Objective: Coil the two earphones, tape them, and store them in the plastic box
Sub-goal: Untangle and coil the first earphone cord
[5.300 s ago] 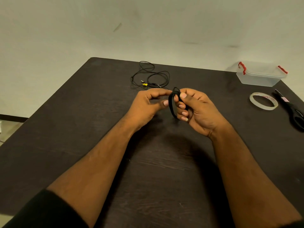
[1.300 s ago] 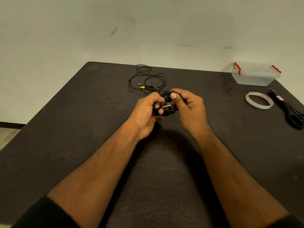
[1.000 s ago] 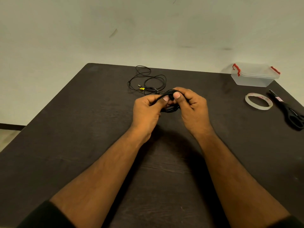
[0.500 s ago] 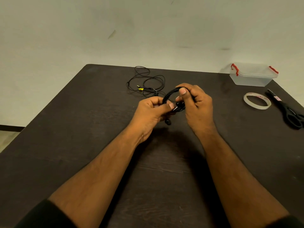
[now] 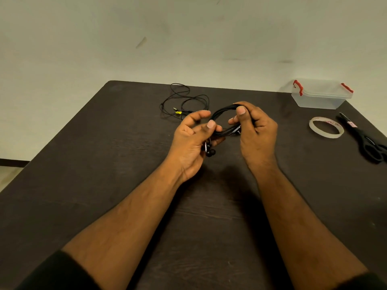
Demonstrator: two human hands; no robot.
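While a dark table (image 5: 83,185) is filling most of the view beneath a pale wall (image 5: 188,28), two bare forearms are reaching forward from the bottom edge, with dark sleeves showing at the elbows. Toward the far left of centre, a loose earphone (image 5: 184,101) is lying uncoiled on the table in thin black loops, with a small yellow piece near its plug. Just in front of it, the left hand (image 5: 192,139) is hovering above the table with its fingers curled, the thumb and lower fingers pinching the near side of a coiled earphone (image 5: 224,122); two black earbuds are hanging below that hand. To the right, the right hand (image 5: 255,130) is gripping the far side of the same coil, its thumb pressing on top of the bundled black cable and its fingers wrapping underneath. Farther right, at the table's back corner, a clear plastic box (image 5: 318,97) with red clips is sitting closed. Nearer and to the right of the hands, a roll of tape (image 5: 326,127) is lying flat, and just beside it black scissors (image 5: 368,143) are resting along the table's right edge.
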